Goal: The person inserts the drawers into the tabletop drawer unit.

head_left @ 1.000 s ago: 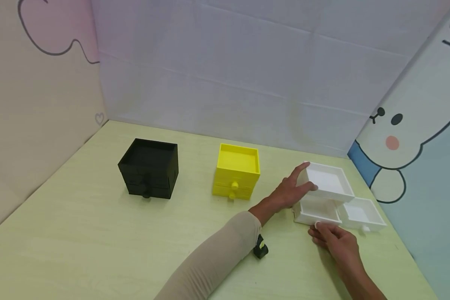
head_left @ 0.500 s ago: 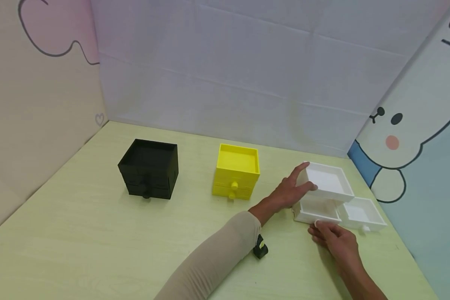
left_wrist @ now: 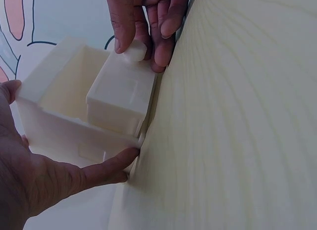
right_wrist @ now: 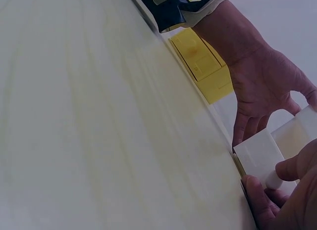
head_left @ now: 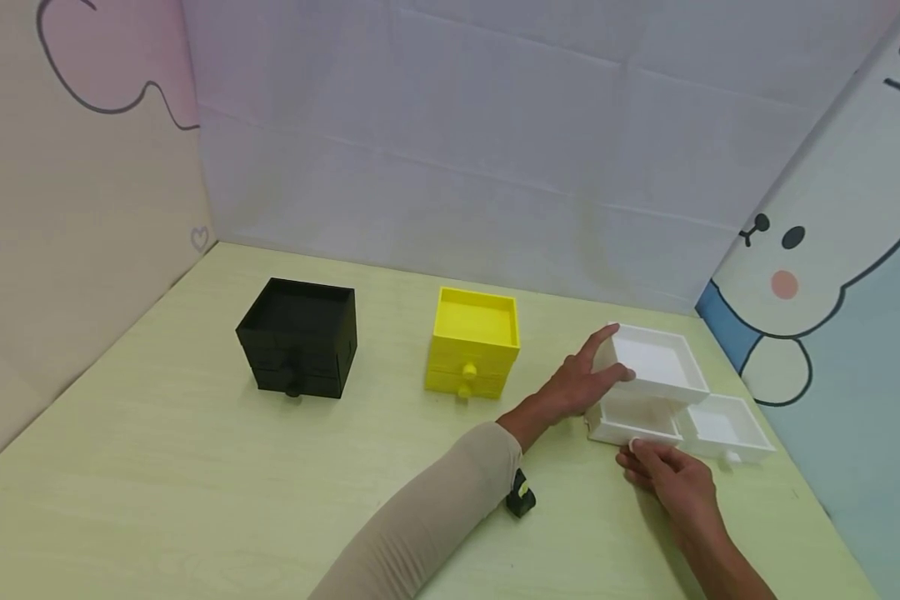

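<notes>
A small white cabinet [head_left: 663, 390] with a tray top stands at the right of the table. My left hand [head_left: 579, 385] grips it from the left side, fingers and thumb spread over its edges. Below, a white drawer [head_left: 630, 434] sticks out of the cabinet's front. My right hand [head_left: 678, 485] pinches its round white knob [left_wrist: 134, 51] between thumb and fingers. In the right wrist view the drawer front [right_wrist: 258, 153] shows close over the tabletop. A second white drawer [head_left: 750, 453] with a knob lies directly right of the cabinet.
A yellow cabinet [head_left: 474, 358] with two knobs stands left of the white one. Farther left is a black cabinet [head_left: 300, 358]. A black strap piece [head_left: 521, 497] hangs by the left sleeve [head_left: 435, 508]. Fabric walls [head_left: 457, 150] border the table's back and sides.
</notes>
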